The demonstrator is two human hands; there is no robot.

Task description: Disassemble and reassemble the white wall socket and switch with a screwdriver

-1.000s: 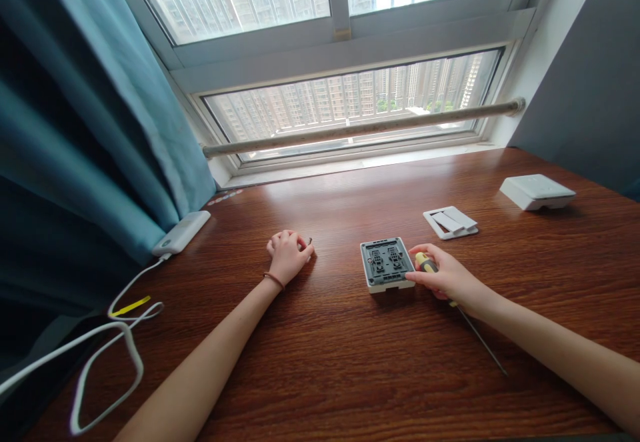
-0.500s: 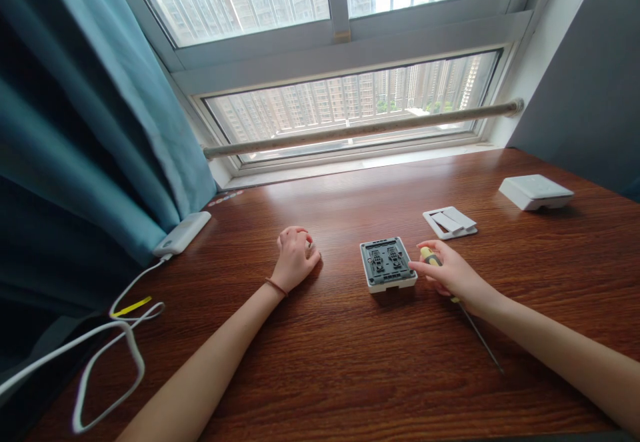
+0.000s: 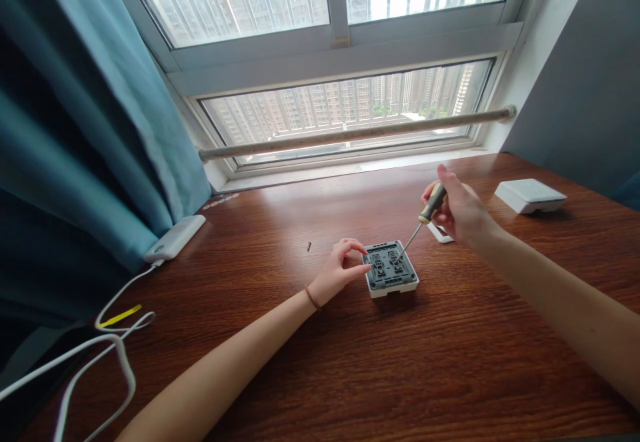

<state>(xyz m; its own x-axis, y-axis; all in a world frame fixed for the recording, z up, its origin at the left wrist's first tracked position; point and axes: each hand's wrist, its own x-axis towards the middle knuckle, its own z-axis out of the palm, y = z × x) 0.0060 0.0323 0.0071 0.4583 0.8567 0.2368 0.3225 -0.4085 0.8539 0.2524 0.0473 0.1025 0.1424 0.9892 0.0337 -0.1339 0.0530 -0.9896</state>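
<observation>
A wall switch (image 3: pixel 393 290) without its cover lies on the table, its dark grey inner face upward in a white box. My left hand (image 3: pixel 341 269) is at its left edge, thumb and forefinger curved against the rim near the left screw hole. My right hand (image 3: pixel 463 212) is wrapped round the yellow and grey handle of a screwdriver (image 3: pixel 432 203). The screwdriver slants down to the left, its tip at the right part of the grey face. A small screw (image 3: pixel 309 247) lies on the wood to the left of the switch.
Partly hidden behind my right hand lies a white switch cover frame (image 3: pixel 440 233). Another white switch box (image 3: pixel 531 195) sits at the far right. At the left are a white power bank (image 3: pixel 175 238), a white cable (image 3: pixel 127 362) with a yellow tie (image 3: pixel 120 316), and a blue curtain (image 3: pixel 125 109).
My left hand has let go of the screw and moved right to the switch. My right hand has risen and turned the screwdriver, bringing its tip down onto the switch.
</observation>
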